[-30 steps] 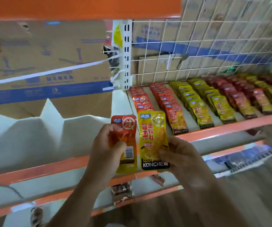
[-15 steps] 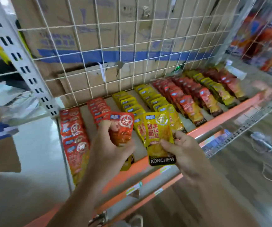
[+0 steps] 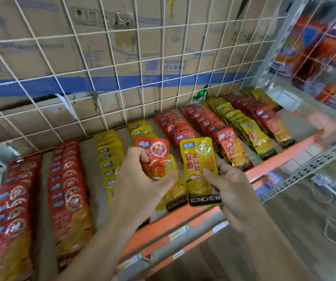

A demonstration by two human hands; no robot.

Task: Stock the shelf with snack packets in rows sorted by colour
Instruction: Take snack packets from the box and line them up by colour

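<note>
Two packets are up in front of the camera on my feed. Left hand [image 3: 140,185] has fingers and thumb curled round a red foil snack packet [image 3: 155,157], crumpling it a bit. A second yellow packet [image 3: 175,193] pokes out under that same thumb, and I can't tell if it's gripped too or just tucked behind. Right hand [image 3: 230,191] pinches a yellow foil snack packet [image 3: 201,171] with a black KONCHEW band by its lower right side, upright, label facing me. Both hands hang over the shelf's front edge, close beside each other.

Shelf is a grey board [image 3: 86,155] with an orange metal front rail [image 3: 175,222]. Packets lie on it in overlapping rows running front to back. From the left:
- two red rows [image 3: 67,191]
- a yellow row [image 3: 108,157]
- another yellow one, mostly hidden behind the hands
- two more red rows [image 3: 203,126]
- a far yellow row [image 3: 250,132]
- a dark red row [image 3: 272,120] at the right end

White wire mesh [image 3: 122,78] forms the back. Brown cardboard boxes [image 3: 41,47] with a blue stripe are stacked behind it. There's a grey perforated upright [image 3: 274,47] on the right. Below is a wood-look floor [image 3: 304,230] with a thin white cable [image 3: 335,220] lying on it.
</note>
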